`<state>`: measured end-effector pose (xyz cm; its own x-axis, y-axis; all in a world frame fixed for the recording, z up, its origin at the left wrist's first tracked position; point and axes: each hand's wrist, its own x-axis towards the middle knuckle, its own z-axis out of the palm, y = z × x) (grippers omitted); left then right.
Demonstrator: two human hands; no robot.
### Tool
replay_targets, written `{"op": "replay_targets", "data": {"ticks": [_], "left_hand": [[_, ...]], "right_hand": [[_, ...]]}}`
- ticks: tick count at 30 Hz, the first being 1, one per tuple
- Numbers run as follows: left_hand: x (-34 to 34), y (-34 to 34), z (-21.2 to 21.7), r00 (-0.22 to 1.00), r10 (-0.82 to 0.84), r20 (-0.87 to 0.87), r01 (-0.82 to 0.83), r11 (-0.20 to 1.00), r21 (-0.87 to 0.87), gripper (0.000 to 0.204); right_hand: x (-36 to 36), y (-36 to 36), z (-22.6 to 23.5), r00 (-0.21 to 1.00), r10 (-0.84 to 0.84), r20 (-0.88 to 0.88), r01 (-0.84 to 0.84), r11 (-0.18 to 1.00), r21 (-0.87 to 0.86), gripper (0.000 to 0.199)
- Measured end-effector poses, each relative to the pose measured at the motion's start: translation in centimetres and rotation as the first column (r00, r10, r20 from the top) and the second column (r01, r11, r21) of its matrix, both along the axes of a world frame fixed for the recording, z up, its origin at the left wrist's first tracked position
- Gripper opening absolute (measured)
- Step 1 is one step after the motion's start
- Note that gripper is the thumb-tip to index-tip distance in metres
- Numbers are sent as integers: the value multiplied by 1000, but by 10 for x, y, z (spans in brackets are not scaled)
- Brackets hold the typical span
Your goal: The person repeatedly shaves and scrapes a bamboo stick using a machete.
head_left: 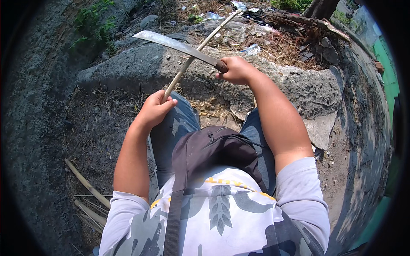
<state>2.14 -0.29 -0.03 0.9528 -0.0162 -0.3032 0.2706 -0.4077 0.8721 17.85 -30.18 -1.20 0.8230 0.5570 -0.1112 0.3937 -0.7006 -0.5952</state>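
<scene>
Left hand (pixel 154 109) fingers clenched on lower end of thin bamboo stick (pixel 200 45), stick angled up across stone slab (pixel 141 64). Right hand (pixel 237 70) grips machete (pixel 179 45), blade resting across stick mid-length. Stick uncut; trimming judged early. Cut stalks (pixel 87 185) lie on ground at left.

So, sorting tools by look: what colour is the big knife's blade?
Dull grey metal, seen in the head view: the blade, held in the right hand.

Your right hand (pixel 236 70) hides the knife (pixel 177 44) handle | your left hand (pixel 154 109) covers the stick's (pixel 200 45) lower end | litter (pixel 252 50) beyond too small to identify
</scene>
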Motion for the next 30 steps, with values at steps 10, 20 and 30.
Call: {"op": "replay_targets", "data": {"ticks": [10,20,30], "left_hand": [[-3,7,-5,997,63,42,-57,989,-134,23],[-3,15,-13,999,15,37,-12,996,-91,23],[-7,4,-10,987,-61,147,38,988,153,24]], "right_hand": [[-1,9,-1,989,-74,127,85,993,-84,32],[-11,18,8,990,103,91,-99,994,-52,30],[36,-44,-18,923,-335,-189,354,932,76,42]]}}
